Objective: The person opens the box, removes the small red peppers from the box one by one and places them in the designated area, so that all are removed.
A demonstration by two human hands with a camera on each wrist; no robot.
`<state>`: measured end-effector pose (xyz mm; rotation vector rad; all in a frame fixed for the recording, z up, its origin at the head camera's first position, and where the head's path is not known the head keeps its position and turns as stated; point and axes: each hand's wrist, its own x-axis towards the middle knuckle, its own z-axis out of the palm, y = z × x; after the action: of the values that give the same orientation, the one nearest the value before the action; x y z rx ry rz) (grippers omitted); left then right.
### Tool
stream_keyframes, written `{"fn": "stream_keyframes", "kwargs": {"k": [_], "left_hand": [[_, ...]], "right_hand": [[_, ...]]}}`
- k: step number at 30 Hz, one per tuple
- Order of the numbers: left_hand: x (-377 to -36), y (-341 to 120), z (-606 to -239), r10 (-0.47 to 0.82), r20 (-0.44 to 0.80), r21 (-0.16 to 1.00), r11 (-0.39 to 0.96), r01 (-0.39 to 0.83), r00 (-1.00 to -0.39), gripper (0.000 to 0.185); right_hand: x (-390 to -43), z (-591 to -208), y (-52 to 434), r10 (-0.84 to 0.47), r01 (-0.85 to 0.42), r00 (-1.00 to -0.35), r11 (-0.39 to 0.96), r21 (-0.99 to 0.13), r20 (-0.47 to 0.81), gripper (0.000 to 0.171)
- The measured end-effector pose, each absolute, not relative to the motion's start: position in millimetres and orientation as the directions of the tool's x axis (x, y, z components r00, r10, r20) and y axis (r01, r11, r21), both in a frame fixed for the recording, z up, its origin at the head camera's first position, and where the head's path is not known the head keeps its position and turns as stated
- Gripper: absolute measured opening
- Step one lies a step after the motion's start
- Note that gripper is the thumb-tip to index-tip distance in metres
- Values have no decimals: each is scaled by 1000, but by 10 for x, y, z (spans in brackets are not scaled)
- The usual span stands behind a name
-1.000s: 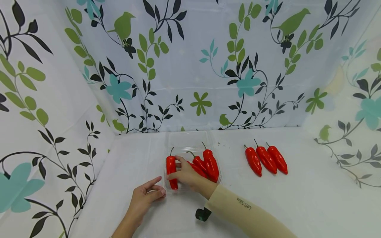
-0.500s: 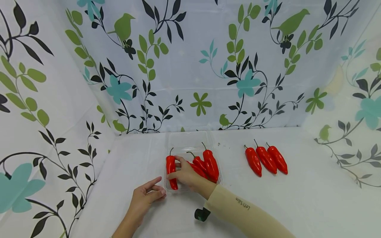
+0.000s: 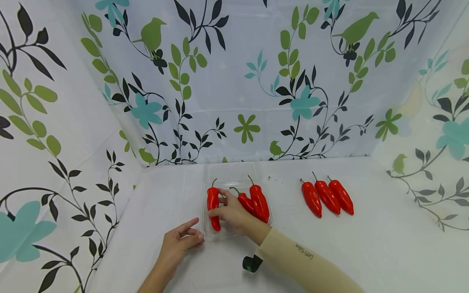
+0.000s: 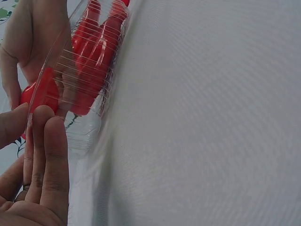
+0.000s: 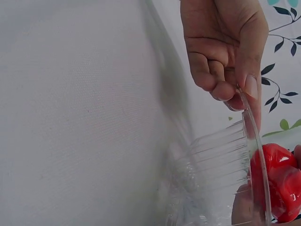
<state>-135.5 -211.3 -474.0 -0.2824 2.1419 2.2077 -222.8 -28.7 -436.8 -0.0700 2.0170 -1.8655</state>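
Note:
My right hand [image 3: 234, 212] reaches over a clear plastic container [image 5: 216, 146] and holds a red chili pepper [image 3: 212, 199] between thumb and fingers, its stem pointing away from me. The pepper stands over the container's left part. Several other red peppers [image 3: 260, 201] lie in the right part, partly covered by the hand and wrist. My left hand [image 3: 179, 244] is at the near left corner. Its thumb and fingertips pinch the container's rim, as both wrist views show.
Three red peppers [image 3: 327, 197] lie side by side on the white tabletop [image 3: 388, 244] to the right. The container's clear lid [image 3: 231, 169] lies folded back behind it. A patterned cloth [image 3: 227, 101] hangs behind and along both sides.
The right hand has shifted slightly right and away from me with the pepper, which moved with it. The left hand has stayed at the corner.

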Motion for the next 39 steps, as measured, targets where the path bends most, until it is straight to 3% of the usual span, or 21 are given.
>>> {"fn": "stream_keyframes", "kwargs": {"k": [21,39], "left_hand": [[-1333,-2115,-4724,-84,-154,988,-45,-150,-985,57],[-1338,-2096,-4744,-93,-136,989,-63,-131,-986,58]], "right_hand": [[-2179,-4080,-38,-346,202,-917,20,-979,-196,87],[-2084,-3832,513,-346,178,-924,-14,-984,-162,89]]}}
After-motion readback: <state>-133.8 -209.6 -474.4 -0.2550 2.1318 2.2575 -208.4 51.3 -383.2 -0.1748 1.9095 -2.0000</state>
